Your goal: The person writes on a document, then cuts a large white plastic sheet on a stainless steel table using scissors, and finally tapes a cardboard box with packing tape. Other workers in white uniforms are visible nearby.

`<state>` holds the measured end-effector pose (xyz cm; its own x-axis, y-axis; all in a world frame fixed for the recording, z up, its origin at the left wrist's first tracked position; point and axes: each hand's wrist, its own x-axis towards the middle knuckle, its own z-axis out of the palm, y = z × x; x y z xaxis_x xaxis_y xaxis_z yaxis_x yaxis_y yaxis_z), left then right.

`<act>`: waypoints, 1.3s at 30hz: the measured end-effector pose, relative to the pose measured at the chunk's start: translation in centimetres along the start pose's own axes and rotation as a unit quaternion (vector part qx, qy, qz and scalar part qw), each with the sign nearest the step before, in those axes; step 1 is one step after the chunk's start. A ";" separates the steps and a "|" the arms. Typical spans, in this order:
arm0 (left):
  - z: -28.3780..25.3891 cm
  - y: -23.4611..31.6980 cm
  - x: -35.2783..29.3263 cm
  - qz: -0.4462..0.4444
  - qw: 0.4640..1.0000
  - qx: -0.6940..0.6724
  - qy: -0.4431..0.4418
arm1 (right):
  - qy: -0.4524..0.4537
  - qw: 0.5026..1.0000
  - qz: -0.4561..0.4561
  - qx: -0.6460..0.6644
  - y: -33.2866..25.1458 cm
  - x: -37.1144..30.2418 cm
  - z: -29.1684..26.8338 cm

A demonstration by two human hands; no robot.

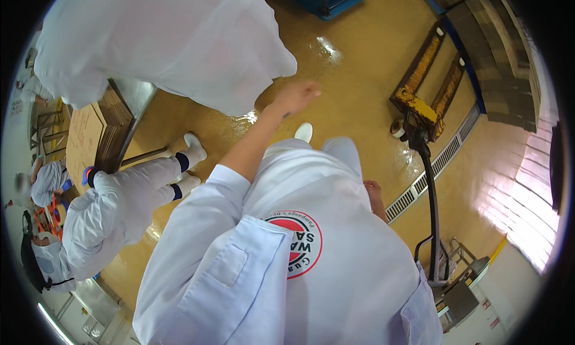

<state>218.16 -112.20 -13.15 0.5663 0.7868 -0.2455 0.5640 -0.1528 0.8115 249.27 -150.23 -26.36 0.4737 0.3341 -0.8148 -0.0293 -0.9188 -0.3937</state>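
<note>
My left hand (297, 97) is held out in front of me over the tan floor, fingers loosely curled, with no object showing in it. A large white cloth or garment (168, 39) fills the space ahead on the left, close to that hand; what it covers is hidden. My right hand (374, 195) hangs by my right side, partly behind my white shirt (359, 249). Its visible fingers are curled in, and nothing shows in them. One white shoe (304, 131) of mine pokes out ahead of the shirt.
To the right stands a worn yellow pallet jack (419, 108) with a long dark handle, beside a floor drain grate (434, 168). Stacked flat cardboard (500, 63) is far right. At left, a person in white (114, 210) is near a cardboard stack (99, 132). A blue cart (341, 3) stands ahead.
</note>
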 end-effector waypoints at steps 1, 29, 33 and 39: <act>-1.3 3.0 2.5 0.030 0.999 -0.024 -0.003 | -0.007 1.000 -0.006 -0.023 -2.0 1.3 -1.3; -26.8 5.0 33.1 -0.226 0.883 0.098 0.400 | -0.251 0.674 -0.667 -0.194 -100.9 21.8 21.6; -30.9 4.6 37.7 -0.172 0.894 0.022 0.412 | -0.173 0.619 -0.725 -0.249 -106.8 19.7 26.9; -34.0 5.5 41.5 -0.160 0.911 -0.097 0.368 | -0.093 0.699 -0.679 -0.203 -116.6 24.2 31.8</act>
<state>224.36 -60.03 -0.86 -0.2052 0.9712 -0.1209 0.4716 0.2063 0.8573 236.14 -28.35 -13.76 -0.3022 0.9434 0.1368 0.6070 0.3011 -0.7354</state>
